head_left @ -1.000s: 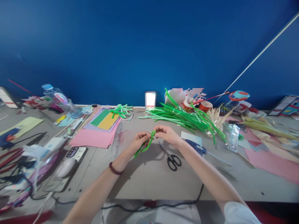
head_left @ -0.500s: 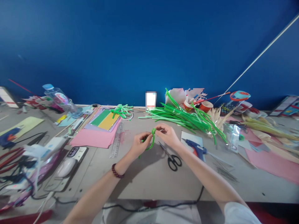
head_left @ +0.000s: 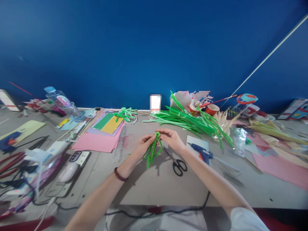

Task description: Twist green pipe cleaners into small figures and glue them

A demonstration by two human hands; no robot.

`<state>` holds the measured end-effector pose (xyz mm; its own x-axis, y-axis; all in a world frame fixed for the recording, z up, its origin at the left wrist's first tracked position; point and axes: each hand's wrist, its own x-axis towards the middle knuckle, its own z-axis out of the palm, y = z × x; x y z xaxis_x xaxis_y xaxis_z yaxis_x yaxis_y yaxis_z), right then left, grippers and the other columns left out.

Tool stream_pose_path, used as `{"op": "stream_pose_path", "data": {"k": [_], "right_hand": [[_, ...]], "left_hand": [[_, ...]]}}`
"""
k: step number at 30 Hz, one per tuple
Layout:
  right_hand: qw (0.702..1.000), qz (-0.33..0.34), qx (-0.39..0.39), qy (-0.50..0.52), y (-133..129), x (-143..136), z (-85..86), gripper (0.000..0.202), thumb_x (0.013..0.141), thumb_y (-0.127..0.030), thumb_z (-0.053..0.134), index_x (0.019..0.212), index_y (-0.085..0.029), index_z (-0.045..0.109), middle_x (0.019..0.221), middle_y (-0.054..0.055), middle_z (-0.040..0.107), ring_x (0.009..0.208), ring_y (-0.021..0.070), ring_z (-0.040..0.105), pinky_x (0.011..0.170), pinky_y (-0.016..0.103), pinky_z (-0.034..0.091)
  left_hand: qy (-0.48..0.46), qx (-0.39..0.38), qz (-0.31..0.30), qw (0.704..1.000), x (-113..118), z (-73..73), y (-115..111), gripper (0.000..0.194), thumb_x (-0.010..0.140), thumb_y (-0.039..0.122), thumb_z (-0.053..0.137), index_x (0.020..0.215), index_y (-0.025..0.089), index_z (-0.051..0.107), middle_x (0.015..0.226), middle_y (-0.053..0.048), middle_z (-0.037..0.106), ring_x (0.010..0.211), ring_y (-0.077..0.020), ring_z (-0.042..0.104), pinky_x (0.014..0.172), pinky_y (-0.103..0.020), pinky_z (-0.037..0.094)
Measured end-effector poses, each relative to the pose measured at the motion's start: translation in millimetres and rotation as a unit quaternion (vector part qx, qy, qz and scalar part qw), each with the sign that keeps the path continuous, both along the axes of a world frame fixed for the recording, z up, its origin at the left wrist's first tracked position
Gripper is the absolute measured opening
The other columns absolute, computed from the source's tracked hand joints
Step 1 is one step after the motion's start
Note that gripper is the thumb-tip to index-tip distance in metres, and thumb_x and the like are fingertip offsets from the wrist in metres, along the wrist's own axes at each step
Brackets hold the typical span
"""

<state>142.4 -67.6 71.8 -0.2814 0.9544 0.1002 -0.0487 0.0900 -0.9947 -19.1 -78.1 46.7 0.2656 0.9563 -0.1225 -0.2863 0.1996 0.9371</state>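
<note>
At the centre of the frame, both hands are raised over the grey table (head_left: 149, 192), working on one looped green piece (head_left: 151, 152). Left hand (head_left: 143, 146): thumb and fingers together, pinching the piece near its top from the left. Right hand (head_left: 172, 139): thumb and fingertips closed on the small coil at the top, from the right. Fuzzy green strands and loops fan downward from the coil, their lower ends free. Exact finger contact behind the coil cannot be made out.

Right of the piece, near the right forearm: scissors (head_left: 179, 166) with black handles, lying flat, tips toward the upper left. Further right, a blue glue gun (head_left: 203, 154) lies partly on a pale sheet (head_left: 204, 142); thin wires (head_left: 232, 176) lie to its lower right.

Upper right of centre: large pile of green stems (head_left: 190, 122), in front of a red paper cup (head_left: 211, 109).

Left of the left hand: clear ruler (head_left: 119, 144), beside pink paper (head_left: 96, 142). On the stacked sheets, a green and yellow pack (head_left: 108, 124), with a tangle of light-green pieces (head_left: 126, 114) at its upper right. Upper left: tilted plastic bottle (head_left: 61, 101), blue cap. Lower left: white mouse (head_left: 68, 172), near a camera phone (head_left: 82, 157). Dark beaded bracelet (head_left: 120, 175) on the left wrist.
</note>
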Motion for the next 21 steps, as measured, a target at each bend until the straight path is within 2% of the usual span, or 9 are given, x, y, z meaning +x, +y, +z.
{"op": "stream_pose_path", "data": {"k": [3, 6, 9, 16, 21], "right_hand": [[1.000, -0.003, -0.016, 0.025, -0.7, -0.2, 2.7, 0.026, 0.072, -0.035, 0.066, 0.093, -0.020, 0.067, 0.083, 0.003, 0.065, 0.073, 0.0144, 0.058, 0.072, 0.031, 0.046], [0.999, -0.019, -0.025, 0.038, -0.4, 0.0, 3.0, 0.023, 0.073, -0.039, 0.066, 0.086, -0.019, 0.065, 0.080, 0.002, 0.062, 0.070, 0.0136, 0.056, 0.068, 0.029, 0.046], [0.998, -0.017, -0.038, 0.047, -0.3, 0.3, 3.2, 0.024, 0.072, -0.041, 0.066, 0.078, -0.019, 0.063, 0.077, 0.001, 0.060, 0.070, 0.0135, 0.056, 0.067, 0.029, 0.046], [0.996, 0.017, -0.060, 0.065, 1.0, 1.4, 0.1, 0.025, 0.070, -0.040, 0.069, 0.081, -0.019, 0.062, 0.076, 0.001, 0.060, 0.074, 0.0135, 0.056, 0.068, 0.028, 0.045], [0.998, -0.009, -0.058, 0.033, 2.2, 0.2, -1.4, 0.031, 0.061, -0.039, 0.076, 0.077, -0.018, 0.060, 0.069, -0.001, 0.060, 0.065, 0.0120, 0.054, 0.066, 0.028, 0.044]], "left_hand": [[-0.032, -0.008, 0.016, 0.999, -0.3, 0.0, 2.0, 0.034, 0.062, 0.043, 0.077, 0.076, 0.014, 0.067, 0.063, -0.001, 0.065, 0.053, -0.0084, 0.056, 0.052, -0.019, 0.044], [-0.049, 0.004, 0.052, 0.997, 0.5, 2.0, 3.0, 0.033, 0.059, 0.039, 0.079, 0.077, 0.015, 0.065, 0.062, 0.001, 0.063, 0.051, -0.0070, 0.054, 0.050, -0.018, 0.041], [-0.066, 0.018, 0.082, 0.994, 1.2, 5.7, 3.1, 0.034, 0.055, 0.035, 0.082, 0.076, 0.015, 0.063, 0.066, 0.001, 0.064, 0.055, -0.0079, 0.056, 0.054, -0.020, 0.043], [-0.054, 0.019, 0.074, 0.996, 2.4, 6.5, 2.7, 0.033, 0.055, 0.034, 0.081, 0.075, 0.015, 0.063, 0.064, 0.000, 0.064, 0.056, -0.0087, 0.055, 0.055, -0.022, 0.044], [-0.005, 0.060, 0.071, 0.996, 3.9, 1.5, 2.5, 0.033, 0.058, 0.037, 0.079, 0.077, 0.015, 0.063, 0.064, 0.001, 0.061, 0.053, -0.0078, 0.053, 0.052, -0.021, 0.041]]}}
